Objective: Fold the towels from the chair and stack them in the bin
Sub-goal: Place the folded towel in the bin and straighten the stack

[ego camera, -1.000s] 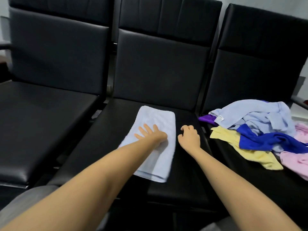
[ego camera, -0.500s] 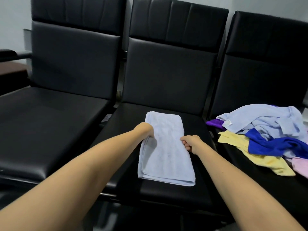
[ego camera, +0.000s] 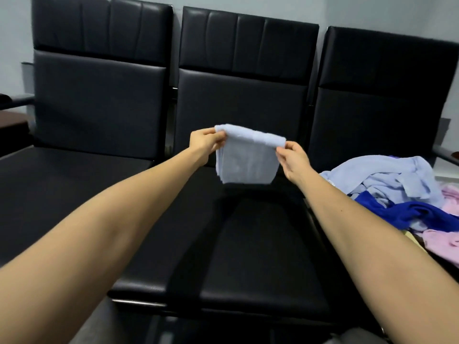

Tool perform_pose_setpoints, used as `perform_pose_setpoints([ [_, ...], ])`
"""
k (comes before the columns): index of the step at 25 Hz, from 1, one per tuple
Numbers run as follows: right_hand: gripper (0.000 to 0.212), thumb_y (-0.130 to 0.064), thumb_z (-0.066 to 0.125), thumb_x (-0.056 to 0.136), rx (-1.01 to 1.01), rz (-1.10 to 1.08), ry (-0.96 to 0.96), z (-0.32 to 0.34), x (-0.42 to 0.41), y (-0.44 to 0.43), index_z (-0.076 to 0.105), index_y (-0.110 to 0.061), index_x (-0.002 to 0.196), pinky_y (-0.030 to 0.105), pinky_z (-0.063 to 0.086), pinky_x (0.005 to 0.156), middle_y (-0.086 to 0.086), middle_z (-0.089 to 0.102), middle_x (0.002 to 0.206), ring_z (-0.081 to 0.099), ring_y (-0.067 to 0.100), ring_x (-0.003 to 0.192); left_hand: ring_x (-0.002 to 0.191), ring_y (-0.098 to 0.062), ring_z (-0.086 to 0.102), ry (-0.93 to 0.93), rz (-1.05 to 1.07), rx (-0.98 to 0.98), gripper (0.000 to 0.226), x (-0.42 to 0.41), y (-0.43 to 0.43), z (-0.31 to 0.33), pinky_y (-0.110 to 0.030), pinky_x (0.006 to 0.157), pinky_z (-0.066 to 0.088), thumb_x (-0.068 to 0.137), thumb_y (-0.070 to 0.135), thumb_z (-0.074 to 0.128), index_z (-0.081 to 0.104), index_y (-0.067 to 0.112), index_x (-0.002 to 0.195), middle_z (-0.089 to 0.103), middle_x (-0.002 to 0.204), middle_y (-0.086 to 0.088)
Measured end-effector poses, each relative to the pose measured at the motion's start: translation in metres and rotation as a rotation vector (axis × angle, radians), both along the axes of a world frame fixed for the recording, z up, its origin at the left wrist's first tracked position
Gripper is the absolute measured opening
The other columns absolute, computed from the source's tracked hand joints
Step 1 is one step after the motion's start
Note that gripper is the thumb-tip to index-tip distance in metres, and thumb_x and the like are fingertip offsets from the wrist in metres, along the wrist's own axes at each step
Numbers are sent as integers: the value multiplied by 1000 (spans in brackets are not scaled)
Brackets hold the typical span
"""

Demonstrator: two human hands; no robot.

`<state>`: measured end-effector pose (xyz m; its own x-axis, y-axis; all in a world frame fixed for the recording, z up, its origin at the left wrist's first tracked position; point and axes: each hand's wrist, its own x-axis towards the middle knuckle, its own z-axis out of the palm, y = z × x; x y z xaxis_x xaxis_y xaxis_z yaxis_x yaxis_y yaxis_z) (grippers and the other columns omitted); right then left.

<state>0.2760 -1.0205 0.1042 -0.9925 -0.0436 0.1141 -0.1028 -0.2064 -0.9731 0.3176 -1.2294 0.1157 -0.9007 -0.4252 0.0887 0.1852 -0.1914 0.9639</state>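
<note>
A folded light blue towel [ego camera: 246,160] hangs in the air above the middle chair seat [ego camera: 248,244], doubled over at its top edge. My left hand [ego camera: 206,141] pinches its upper left corner and my right hand [ego camera: 290,157] pinches its upper right corner. A pile of unfolded towels [ego camera: 397,192] in light blue, dark blue, pink and yellow lies on the right chair seat. No bin is in view.
Three black padded chairs stand in a row against a pale wall. The left chair seat [ego camera: 62,184] holds nothing. A dark armrest [ego camera: 15,100] and a brown surface [ego camera: 10,121] show at the far left.
The towel lay flat on the middle seat with my hands at its sides. Both hands have gripped it and lifted it off the seat, folded in half and hanging.
</note>
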Motion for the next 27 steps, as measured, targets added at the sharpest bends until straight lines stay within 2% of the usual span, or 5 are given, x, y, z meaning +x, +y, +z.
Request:
perform_pose_setpoints([
  [4, 22, 14, 46, 88, 92, 66, -109, -26, 12, 13, 58, -4, 91, 10, 50, 59, 3, 60, 80, 58, 7, 75, 77, -5, 62, 80, -75, -261, 25, 32, -6, -34, -19, 74, 51, 83, -1, 66, 66, -1, 109, 67, 88, -4],
  [9, 19, 3, 52, 89, 657, 206, -594, -90, 50, 49, 58, -8, 75, 21, 49, 59, 3, 54, 79, 55, 13, 81, 79, -16, 52, -614, -526, -1043, 9, 68, -16, -106, -22, 69, 40, 74, 9, 72, 65, 9, 81, 56, 81, -3],
  [17, 18, -12, 47, 92, 582, 125, -539, -93, 42, 29, 49, -10, 110, 25, 43, 56, 8, 54, 89, 54, 19, 74, 119, -34, 52, -777, -281, -503, 50, 54, 26, -71, -42, 91, 48, 97, 22, 46, 32, 4, 141, 44, 137, -18],
  [24, 53, -31, 60, 88, 420, 96, -551, -115, 39, 17, 42, -7, 132, 38, 51, 89, 12, 55, 126, 57, 29, 109, 112, -28, 57, -733, -103, -570, 57, 42, 50, -107, -33, 86, 48, 86, 32, 62, 44, 5, 132, 56, 121, -10],
  [27, 44, -21, 57, 82, 426, 107, -578, -106, 42, 28, 53, -5, 122, 37, 52, 84, 14, 62, 112, 61, 29, 99, 118, -30, 53, -750, -202, -416, 50, 43, 62, -93, -39, 96, 46, 87, 28, 64, 46, 9, 128, 52, 127, -8],
])
